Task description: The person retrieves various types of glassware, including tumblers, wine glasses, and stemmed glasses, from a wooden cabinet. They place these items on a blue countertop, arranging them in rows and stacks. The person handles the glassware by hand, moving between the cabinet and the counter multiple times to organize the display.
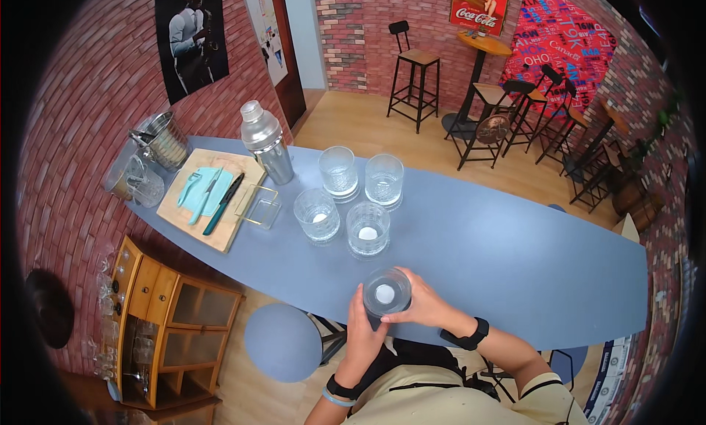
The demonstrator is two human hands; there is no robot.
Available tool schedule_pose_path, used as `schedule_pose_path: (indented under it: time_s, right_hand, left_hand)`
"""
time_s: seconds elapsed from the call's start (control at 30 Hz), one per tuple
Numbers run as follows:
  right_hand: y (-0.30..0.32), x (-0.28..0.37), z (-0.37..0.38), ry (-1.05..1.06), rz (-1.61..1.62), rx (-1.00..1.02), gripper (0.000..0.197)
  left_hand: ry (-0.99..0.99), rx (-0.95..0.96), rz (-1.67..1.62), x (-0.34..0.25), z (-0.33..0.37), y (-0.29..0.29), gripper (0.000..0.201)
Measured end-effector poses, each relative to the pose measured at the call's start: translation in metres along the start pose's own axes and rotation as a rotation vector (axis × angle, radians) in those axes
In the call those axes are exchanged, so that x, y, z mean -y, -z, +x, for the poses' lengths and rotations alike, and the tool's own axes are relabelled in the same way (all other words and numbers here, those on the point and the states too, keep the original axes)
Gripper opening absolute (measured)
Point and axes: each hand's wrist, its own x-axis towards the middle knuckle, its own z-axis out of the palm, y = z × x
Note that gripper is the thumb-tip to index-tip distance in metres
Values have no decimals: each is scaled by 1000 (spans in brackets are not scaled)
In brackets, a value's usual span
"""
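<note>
Glass (387,291) clamped in both grips, left hand (362,335) + right hand (425,306); four glasses (353,197), shaker (266,142) beyond on counter (515,241).

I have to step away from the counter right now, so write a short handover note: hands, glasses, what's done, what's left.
Left hand: wrapped around the near side of the held glass, just above the counter's near edge.
Right hand: gripping the same glass from the right.
Held glass: one white round piece inside.
Four glasses stand grouped mid-counter: front left and front right each show a white piece; back left and back right are unclear.
Shaker stands capped beside the cutting board.
Done: four glasses set out.
Left, probably: set this fifth one down with them.
</note>
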Motion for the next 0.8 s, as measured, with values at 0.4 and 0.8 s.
schedule_pose_path:
  time_s: [0.4,0.8]
  right_hand:
    - [66,-19,-20,-129,20,-191,87]
    - [136,-86,64,-77,134,-251,86]
  left_hand:
    - [-215,267,66,-23,9,-33,70]
    - [-15,121,-21,-21,7,-17,56]
